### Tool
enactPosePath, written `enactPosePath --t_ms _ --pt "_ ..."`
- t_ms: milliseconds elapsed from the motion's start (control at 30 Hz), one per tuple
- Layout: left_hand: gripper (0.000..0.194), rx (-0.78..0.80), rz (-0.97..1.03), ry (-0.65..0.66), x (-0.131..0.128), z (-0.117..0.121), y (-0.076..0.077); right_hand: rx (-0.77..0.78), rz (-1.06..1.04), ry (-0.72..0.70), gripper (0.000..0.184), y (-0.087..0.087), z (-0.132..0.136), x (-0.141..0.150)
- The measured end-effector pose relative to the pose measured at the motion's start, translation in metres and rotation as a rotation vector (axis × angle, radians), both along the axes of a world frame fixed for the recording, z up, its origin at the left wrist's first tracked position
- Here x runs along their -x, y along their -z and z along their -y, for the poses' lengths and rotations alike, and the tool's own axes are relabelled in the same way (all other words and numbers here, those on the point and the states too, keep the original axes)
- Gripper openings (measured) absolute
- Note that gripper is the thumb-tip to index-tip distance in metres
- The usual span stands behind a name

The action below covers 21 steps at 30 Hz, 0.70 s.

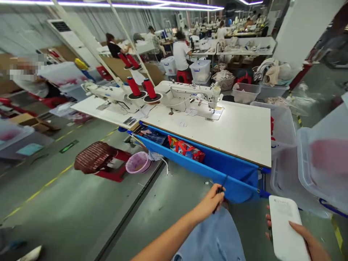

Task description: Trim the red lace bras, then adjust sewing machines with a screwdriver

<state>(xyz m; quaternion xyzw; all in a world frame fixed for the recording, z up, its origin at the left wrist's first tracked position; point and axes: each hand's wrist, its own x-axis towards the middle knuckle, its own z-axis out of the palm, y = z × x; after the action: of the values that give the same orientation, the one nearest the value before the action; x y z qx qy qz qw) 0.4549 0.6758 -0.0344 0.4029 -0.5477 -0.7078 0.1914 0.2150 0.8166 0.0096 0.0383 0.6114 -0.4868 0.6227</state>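
My left hand is closed around a slim black tool, whose thin dark tip points up; its exact kind is unclear. That hand is above my blue-clad lap, just in front of the blue cloth trough under the sewing table's edge. At the lower right, my right hand grips a flat white rectangular device with rounded corners, thumb across its face and fingers behind its left side. On the white sewing table stands a sewing machine with its lamp lit.
Red thread cones stand beside a second machine. The trough holds a red patterned bag and dark plaid cloth. Left are a purple basket and a covered red stool. Clear plastic bins crowd the right. Several people sit behind.
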Motion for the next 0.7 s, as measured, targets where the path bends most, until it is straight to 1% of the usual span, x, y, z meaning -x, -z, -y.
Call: enactPosePath --t_ms 33,67,100,133,200,233,267,333,400,500,600,700 --pt "0.027 0.08 0.066 -0.071 0.008 0.023 0.001 -0.019 -0.087 -0.089 0.082 -0.003 0.029 0.016" --pt "0.025 0.133 0.125 -0.129 0.016 0.045 0.003 -0.021 -0.223 -0.203 0.074 -0.003 0.061 0.031" --pt "0.026 0.163 0.172 -0.181 0.025 0.068 0.005 -0.016 -0.421 -0.354 0.065 -0.003 0.094 0.044" --pt "0.028 0.184 0.213 -0.235 0.034 0.089 0.007 -0.008 -0.651 -0.52 0.058 -0.001 0.128 0.054" --pt "0.033 0.228 0.304 -0.346 0.053 0.126 0.008 0.0 -1.191 -0.887 0.045 0.006 0.193 0.067" --pt "0.037 0.239 0.343 -0.393 0.062 0.142 0.008 0.012 -1.327 -0.974 0.043 0.009 0.222 0.07" --pt "0.04 0.238 0.376 -0.432 0.07 0.155 0.007 0.009 -1.422 -1.028 0.044 0.014 0.249 0.071" --pt "0.042 0.209 0.426 -0.478 0.083 0.175 0.007 0.016 -1.559 -1.107 0.049 0.023 0.29 0.068" --pt "0.042 0.178 0.454 -0.504 0.091 0.187 0.008 0.054 -1.678 -1.171 0.054 0.031 0.319 0.063" --pt "0.041 0.176 0.466 -0.551 0.095 0.192 0.015 0.156 -1.805 -1.22 0.058 0.042 0.345 0.055" --pt "0.04 0.186 0.466 -0.602 0.098 0.191 0.023 0.242 -1.873 -1.246 0.061 0.051 0.361 0.052" --pt "0.039 0.176 0.465 -0.661 0.105 0.188 0.03 0.298 -1.898 -1.289 0.066 0.058 0.368 0.054"
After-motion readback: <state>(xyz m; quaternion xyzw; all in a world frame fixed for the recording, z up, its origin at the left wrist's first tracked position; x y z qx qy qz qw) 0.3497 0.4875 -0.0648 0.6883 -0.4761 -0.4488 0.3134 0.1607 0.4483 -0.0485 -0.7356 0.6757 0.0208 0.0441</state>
